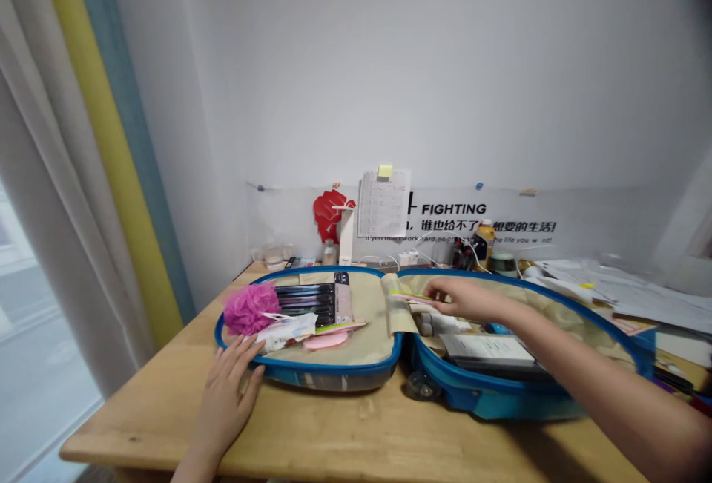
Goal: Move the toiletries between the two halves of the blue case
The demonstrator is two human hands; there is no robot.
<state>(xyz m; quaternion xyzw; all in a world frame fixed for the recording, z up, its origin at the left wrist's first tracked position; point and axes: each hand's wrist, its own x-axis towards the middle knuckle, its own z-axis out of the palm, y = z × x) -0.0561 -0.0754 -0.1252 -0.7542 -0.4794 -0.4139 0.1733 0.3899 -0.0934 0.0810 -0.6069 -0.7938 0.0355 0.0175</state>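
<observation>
A small suitcase with a blue rim [356,373] lies unfolded on the table. My left hand [233,379] rests with fingers spread on the near left rim, close to a magenta bath puff [251,308] and a white packet [289,331]. In that half are a pack of long dark items [307,300], a slim green-and-pink stick [340,327] and a flat pink oval item [325,340]. Over the right half, my right hand [453,297] pinches another slim green-and-pink stick [410,297]. Below it are white rolled items [439,322] and a white-and-grey box [486,349].
The wooden table [334,431] ends at the front and left. Behind the suitcase stand a white lamp [345,237], bottles [485,238] and cables by the wall. Papers [606,290] lie at the right. A curtain [111,134] hangs at the left.
</observation>
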